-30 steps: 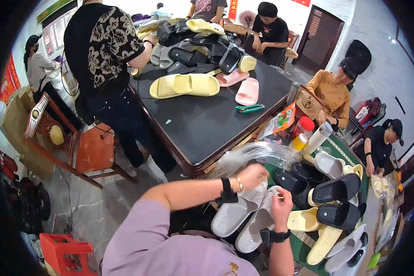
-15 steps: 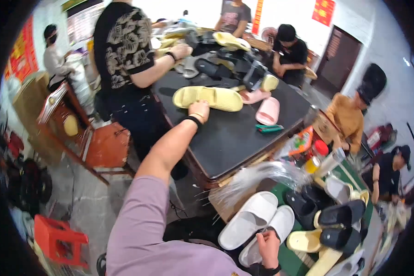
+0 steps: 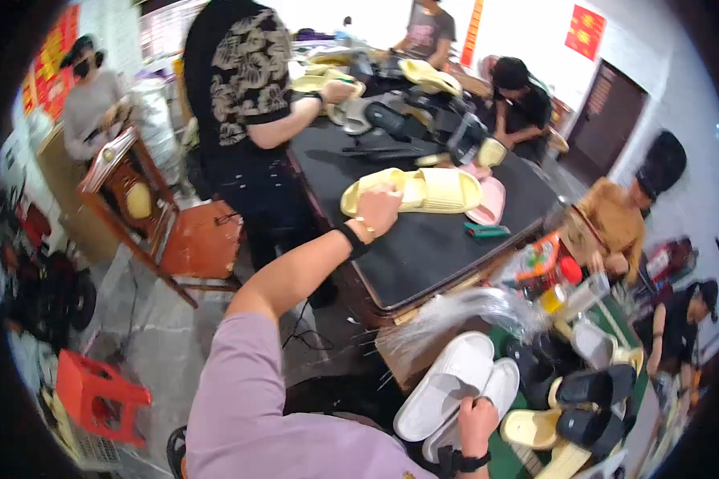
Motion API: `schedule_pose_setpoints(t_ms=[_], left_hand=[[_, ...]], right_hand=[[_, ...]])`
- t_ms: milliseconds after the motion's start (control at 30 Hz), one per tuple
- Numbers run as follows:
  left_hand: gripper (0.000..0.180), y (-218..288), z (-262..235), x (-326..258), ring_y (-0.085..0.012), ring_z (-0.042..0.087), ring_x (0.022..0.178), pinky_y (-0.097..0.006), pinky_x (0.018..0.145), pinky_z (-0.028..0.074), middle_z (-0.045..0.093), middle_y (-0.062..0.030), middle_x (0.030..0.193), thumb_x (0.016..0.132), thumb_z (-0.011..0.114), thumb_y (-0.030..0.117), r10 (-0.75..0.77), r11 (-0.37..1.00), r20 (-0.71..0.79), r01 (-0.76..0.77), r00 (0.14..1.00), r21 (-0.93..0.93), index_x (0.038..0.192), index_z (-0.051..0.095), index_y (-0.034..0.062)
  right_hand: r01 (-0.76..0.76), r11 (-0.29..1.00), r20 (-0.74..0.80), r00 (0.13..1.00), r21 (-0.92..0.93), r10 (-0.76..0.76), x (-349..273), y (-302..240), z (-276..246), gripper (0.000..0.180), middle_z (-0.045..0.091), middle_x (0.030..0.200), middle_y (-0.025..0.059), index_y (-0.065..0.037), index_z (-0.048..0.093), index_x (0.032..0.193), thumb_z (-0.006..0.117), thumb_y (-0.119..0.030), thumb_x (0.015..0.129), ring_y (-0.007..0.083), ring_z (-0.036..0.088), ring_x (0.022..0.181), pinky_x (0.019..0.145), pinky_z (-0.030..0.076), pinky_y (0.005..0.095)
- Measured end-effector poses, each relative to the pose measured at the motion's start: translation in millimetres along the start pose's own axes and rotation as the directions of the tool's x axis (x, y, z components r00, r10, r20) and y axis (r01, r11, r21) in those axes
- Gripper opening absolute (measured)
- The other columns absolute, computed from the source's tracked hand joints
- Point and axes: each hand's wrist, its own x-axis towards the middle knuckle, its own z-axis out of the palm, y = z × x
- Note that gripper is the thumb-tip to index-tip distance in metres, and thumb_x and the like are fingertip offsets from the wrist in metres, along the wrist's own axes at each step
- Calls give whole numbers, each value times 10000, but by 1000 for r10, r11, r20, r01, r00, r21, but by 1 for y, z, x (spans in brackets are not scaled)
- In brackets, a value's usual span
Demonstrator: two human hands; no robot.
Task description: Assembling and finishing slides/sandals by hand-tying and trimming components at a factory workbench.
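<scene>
While our left hand reaches out over the black table, its fingers curl closed on the near end of the yellow slippers, a smooth, moulded foam pair lying side by side with their long axis running away to the right of that hand. Our right hand grips the white slippers, rounded and matte, which point up and away from it; their heels are hidden under the fingers. Clear plastic film just beyond them is blurred.
</scene>
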Motion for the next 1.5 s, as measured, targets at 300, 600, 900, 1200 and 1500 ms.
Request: schedule_pose_setpoints(t_ms=[300, 600, 900, 1200, 1500], left_hand=[[59, 87, -95, -17, -350, 588, 767, -428, 680, 470, 578, -145, 831, 823, 626, 73, 214, 890, 12, -190, 977, -415, 833, 628, 15], [51, 179, -116, -42, -303, 604, 736, -386, 660, 487, 593, -102, 804, 766, 649, 35, 567, 612, -6, -426, 824, -666, 817, 657, 33], [110, 235, -103, -60, -192, 582, 854, -342, 743, 485, 584, -30, 982, 730, 614, 140, 879, 258, -120, -672, 461, -694, 830, 624, 95], [306, 250, -104, -82, -195, 587, 890, -338, 791, 498, 569, -61, 1234, 715, 721, 158, 782, 324, -164, -618, 601, -716, 1004, 638, 97], [747, 253, -102, -172, -227, 621, 1002, -350, 862, 528, 572, -152, 1226, 730, 835, 262, 557, 263, 590, 550, 584, -793, 1319, 466, -12]], right_hand=[[39, 987, -351, 936, 159, 20, 9, 12, -120, 382, 558, 547, 225, 5, 598, 536, 632, -266, 802, 410, 579, 513, 505, 477, 477], [-377, 926, -704, 649, 32, 288, 43, 157, -239, 378, 655, 770, 213, -21, 632, 834, 576, -387, 910, 416, 637, 744, 662, 498, 482], [-93, 591, 176, 981, 801, -84, 35, 95, -95, 736, 546, 1280, 191, -11, 360, 1412, 749, -213, 822, 215, 599, 1071, 906, 493, 346], [-214, 185, 210, 977, 959, 40, 36, 51, -22, 524, 567, 1233, 107, -7, 419, 1348, 637, -113, 883, 180, 570, 1087, 921, 485, 320], [230, -169, -114, 850, 958, 514, 54, 50, -43, 368, 559, 1217, 101, -44, 427, 1328, 481, -176, 988, 240, 588, 1079, 921, 500, 378]])
